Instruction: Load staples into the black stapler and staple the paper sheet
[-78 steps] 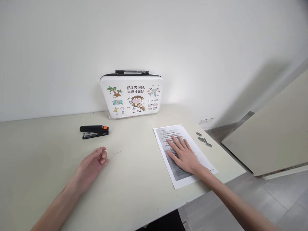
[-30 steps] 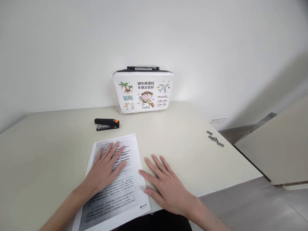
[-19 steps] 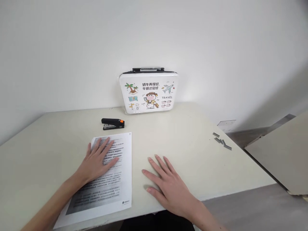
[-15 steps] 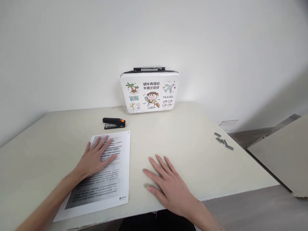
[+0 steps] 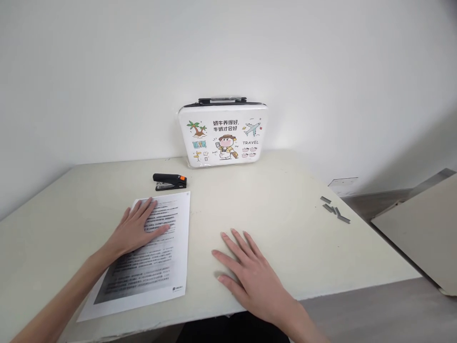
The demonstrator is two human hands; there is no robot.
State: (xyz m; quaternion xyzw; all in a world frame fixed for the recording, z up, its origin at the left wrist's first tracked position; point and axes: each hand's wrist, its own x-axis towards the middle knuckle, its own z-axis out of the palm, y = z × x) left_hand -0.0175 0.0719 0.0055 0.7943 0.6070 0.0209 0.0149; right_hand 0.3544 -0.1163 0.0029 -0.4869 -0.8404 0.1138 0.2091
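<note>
My left hand (image 5: 137, 227) lies flat on a printed sheet of paper (image 5: 157, 267), its fingers spread over the upper left part of the text and hiding some of it. Just beyond the sheet's far edge a black stapler (image 5: 170, 181) with an orange patch rests on the table, its handle raised toward the left. My right hand (image 5: 250, 274) is palm down near the table's front edge, fingers apart, holding nothing. A gap of bare table separates it from the paper.
Against the wall stands a white carrying case (image 5: 224, 136) with cartoon travel prints and a black handle. Several staple strips (image 5: 334, 210) lie near the right edge of the table (image 5: 285, 200). Beyond that edge is a pale board or furniture piece (image 5: 421, 228).
The sheet has slid slightly left and away from me, with my left hand flat on it. My right hand looks unmoved. The other things have shifted only slightly in view.
</note>
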